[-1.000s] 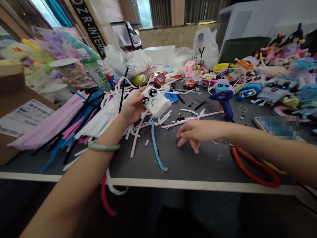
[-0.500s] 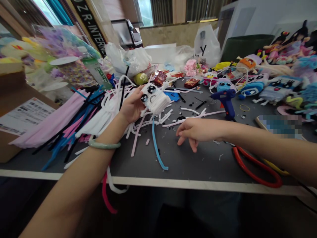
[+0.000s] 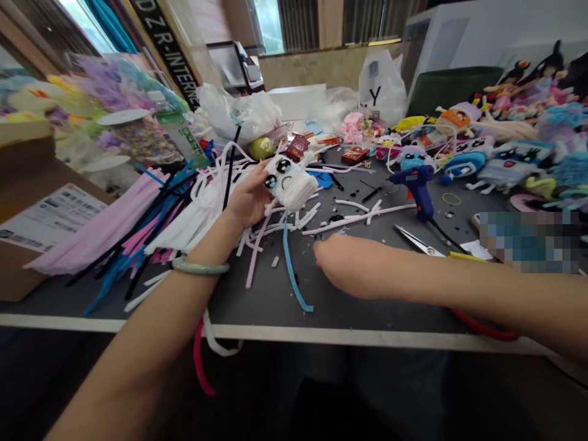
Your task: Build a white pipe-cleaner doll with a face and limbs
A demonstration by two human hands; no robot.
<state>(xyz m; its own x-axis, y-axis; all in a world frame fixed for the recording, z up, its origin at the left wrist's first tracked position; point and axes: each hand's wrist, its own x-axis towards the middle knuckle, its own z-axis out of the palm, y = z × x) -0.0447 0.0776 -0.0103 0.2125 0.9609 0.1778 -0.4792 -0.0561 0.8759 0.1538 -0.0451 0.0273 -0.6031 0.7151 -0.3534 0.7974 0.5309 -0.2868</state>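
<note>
White figure (image 3: 298, 191): at the side of my left hand (image 3: 250, 199), above the strip-strewn middle of the tabletop (image 3: 390, 315), its black eyes and curved mouth turned towards me, probably so I can see the face.
Left grip: closed on the figure's left side; holding it by that edge seems meant to leave the front uncovered.
Right hand (image 3: 346, 266): low over the tabletop, to the right of the figure and well apart from it.
Right grip: fingers folded under and out of sight, so I cannot tell whether it is closed on something.
Blue strip (image 3: 293, 269): runs from below the figure towards the near edge, a pink strip (image 3: 257, 257) beside it; whether either is joined to the figure I cannot tell.
Glue gun (image 3: 418, 187): beyond my right forearm, nozzle pointing left, a spot that looks handy for that arm.
Scissors (image 3: 416, 240): blades pointing left, partly hidden by my forearm, likely placed for the same reach.
Strip bundles (image 3: 184, 226): white, pink, blue and black, heaped on the left, perhaps so single strips slide out easily.
Plush figures (image 3: 509, 168): grouped at the right, apparently out of my way.
</note>
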